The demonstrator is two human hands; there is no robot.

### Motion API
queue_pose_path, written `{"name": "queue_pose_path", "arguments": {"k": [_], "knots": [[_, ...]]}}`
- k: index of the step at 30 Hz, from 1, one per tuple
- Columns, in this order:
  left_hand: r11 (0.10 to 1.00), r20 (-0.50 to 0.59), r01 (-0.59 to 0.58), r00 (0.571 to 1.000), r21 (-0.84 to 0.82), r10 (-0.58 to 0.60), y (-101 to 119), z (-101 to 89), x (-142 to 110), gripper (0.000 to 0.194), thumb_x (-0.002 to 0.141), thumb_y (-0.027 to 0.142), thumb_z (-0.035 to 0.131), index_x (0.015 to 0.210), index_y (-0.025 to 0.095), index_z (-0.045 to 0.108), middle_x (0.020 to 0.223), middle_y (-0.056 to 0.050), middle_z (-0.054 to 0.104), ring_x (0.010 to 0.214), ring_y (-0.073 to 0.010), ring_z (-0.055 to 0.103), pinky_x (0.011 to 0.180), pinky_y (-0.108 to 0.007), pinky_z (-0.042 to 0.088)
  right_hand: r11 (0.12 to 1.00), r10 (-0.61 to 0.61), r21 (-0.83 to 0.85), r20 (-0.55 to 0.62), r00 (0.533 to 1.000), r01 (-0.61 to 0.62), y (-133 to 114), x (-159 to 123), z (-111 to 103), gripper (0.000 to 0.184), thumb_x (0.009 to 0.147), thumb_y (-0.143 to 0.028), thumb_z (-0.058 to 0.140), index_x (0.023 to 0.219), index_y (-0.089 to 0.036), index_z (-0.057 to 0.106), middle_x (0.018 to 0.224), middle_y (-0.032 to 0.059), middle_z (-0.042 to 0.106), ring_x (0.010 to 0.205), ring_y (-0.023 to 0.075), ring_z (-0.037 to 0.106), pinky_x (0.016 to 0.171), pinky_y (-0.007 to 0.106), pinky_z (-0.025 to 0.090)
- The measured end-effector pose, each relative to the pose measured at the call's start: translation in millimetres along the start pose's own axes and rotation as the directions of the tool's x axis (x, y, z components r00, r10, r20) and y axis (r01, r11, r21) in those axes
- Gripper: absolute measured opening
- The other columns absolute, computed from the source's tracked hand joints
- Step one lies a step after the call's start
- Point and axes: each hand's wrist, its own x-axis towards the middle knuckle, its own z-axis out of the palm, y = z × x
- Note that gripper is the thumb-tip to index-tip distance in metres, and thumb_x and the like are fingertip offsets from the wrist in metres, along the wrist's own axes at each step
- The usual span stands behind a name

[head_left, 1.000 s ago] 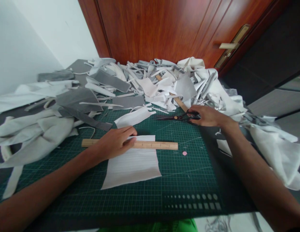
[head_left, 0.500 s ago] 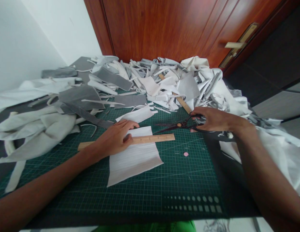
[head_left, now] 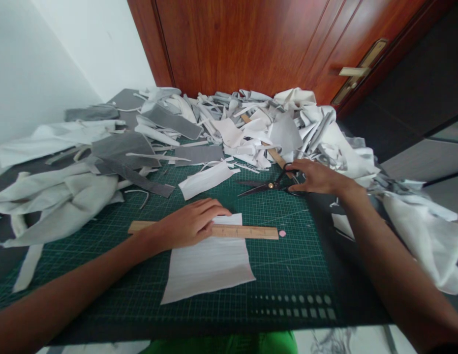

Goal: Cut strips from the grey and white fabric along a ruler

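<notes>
My left hand (head_left: 194, 223) grips a wooden ruler (head_left: 247, 231), its fingers bent over the far edge and its thumb on the near side. Beneath the ruler lies a white piece of fabric (head_left: 210, 270), flat on the green cutting mat (head_left: 288, 265); a narrow part of it shows beyond the ruler. To the right, my right hand (head_left: 312, 178) is closed around the handles of black scissors (head_left: 271, 186), whose blades point left and stand apart. A cut white strip (head_left: 208, 179) lies on the mat between the left hand and the scrap pile.
Grey and white fabric scraps (head_left: 247, 130) are heaped along the back, with another wooden strip partly buried. Crumpled pale cloth (head_left: 74, 201) lies left, more white cloth (head_left: 428, 236) right. A small pink disc (head_left: 282, 233) sits by the ruler's end. Behind stands a wooden door (head_left: 243, 44).
My left hand, the ruler and the white fabric have slid nearer to me and slightly right. The scissors have shifted a little, away from the fabric. The cut strip stays behind on the mat.
</notes>
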Motion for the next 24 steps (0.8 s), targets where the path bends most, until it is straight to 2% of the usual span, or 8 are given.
{"name": "queue_pose_path", "arguments": {"k": [5,9,11,14,15,17,19,24], "knots": [[0.985,-0.065,-0.110,0.991,0.135,0.120,8,0.7,1,0.032,0.105,0.009,0.051,0.132,0.018,0.066,0.125,-0.011,0.070,0.120,-0.0233,0.063,0.106,-0.036,0.051,0.999,-0.026,0.026,0.003,1.000,0.026,7,-4,4,0.065,0.088,-0.058,0.074,0.143,-0.025,0.069,0.143,0.0143,0.070,0.132,0.0373,0.065,0.116,0.056,0.051],[0.918,-0.004,-0.218,0.973,0.331,0.232,14,-7.4,-4,0.019,0.103,0.010,0.063,0.116,0.020,0.073,0.119,-0.009,0.073,0.116,-0.0245,0.062,0.103,-0.036,0.049,0.999,-0.020,0.029,0.008,1.000,0.020,-5,-10,-5,0.059,0.092,-0.050,0.071,0.144,-0.024,0.068,0.143,0.0147,0.070,0.130,0.0361,0.067,0.114,0.055,0.053],[0.905,0.030,-0.189,0.981,0.381,0.192,16,-9.9,-11,0.013,0.104,0.016,0.065,0.114,0.019,0.073,0.115,-0.008,0.074,0.109,-0.0241,0.064,0.099,-0.036,0.050,0.999,-0.025,0.037,-0.038,0.999,0.027,-24,-18,-10,0.051,0.096,-0.046,0.067,0.143,-0.025,0.069,0.141,0.0130,0.070,0.129,0.0341,0.068,0.113,0.053,0.054],[0.912,0.028,-0.070,0.998,0.403,0.064,20,-11.9,-27,0.018,0.108,0.027,0.061,0.120,0.019,0.072,0.113,-0.008,0.074,0.101,-0.0235,0.066,0.094,-0.036,0.052,0.991,-0.084,0.094,-0.150,0.985,0.099,-61,-33,-10,0.037,0.104,-0.042,0.059,0.134,-0.025,0.072,0.137,0.0125,0.071,0.129,0.0314,0.068,0.112,0.050,0.054],[0.917,0.017,-0.025,1.000,0.398,0.020,21,-12.5,-34,0.020,0.110,0.028,0.057,0.121,0.019,0.071,0.114,-0.008,0.074,0.101,-0.0234,0.067,0.094,-0.036,0.052,0.977,-0.133,0.149,-0.142,0.981,0.154,-73,-39,-7,0.033,0.104,-0.042,0.060,0.129,-0.025,0.074,0.131,0.0118,0.073,0.122,0.0291,0.070,0.109,0.047,0.055],[0.923,-0.019,0.061,0.998,0.380,-0.058,24,-14.3,-49,0.025,0.112,0.029,0.051,0.122,0.020,0.071,0.115,-0.008,0.074,0.103,-0.0238,0.068,0.095,-0.037,0.053,0.934,-0.224,0.275,-0.045,0.974,0.228,-91,-51,2,0.030,0.103,-0.045,0.066,0.124,-0.025,0.074,0.122,0.0096,0.075,0.112,0.0254,0.074,0.100,0.040,0.058],[0.924,-0.038,0.132,0.991,0.360,-0.127,28,-16.1,-63,0.028,0.112,0.029,0.046,0.122,0.020,0.071,0.116,-0.008,0.073,0.102,-0.0247,0.068,0.094,-0.039,0.055,0.921,-0.246,0.320,0.036,0.969,0.222,-101,-60,13,0.033,0.100,-0.048,0.072,0.124,-0.025,0.074,0.120,0.0086,0.076,0.108,0.0240,0.075,0.094,0.036,0.059],[0.910,-0.070,0.261,0.965,0.322,-0.252,39,-15.8,-94,0.026,0.110,0.033,0.048,0.116,0.021,0.071,0.116,-0.009,0.071,0.106,-0.0285,0.068,0.096,-0.046,0.057,0.902,-0.292,0.335,0.008,0.956,0.273,-104,-68,28,0.030,0.101,-0.049,0.071,0.114,-0.022,0.077,0.108,0.0072,0.077,0.099,0.0212,0.074,0.087,0.034,0.056]]}}
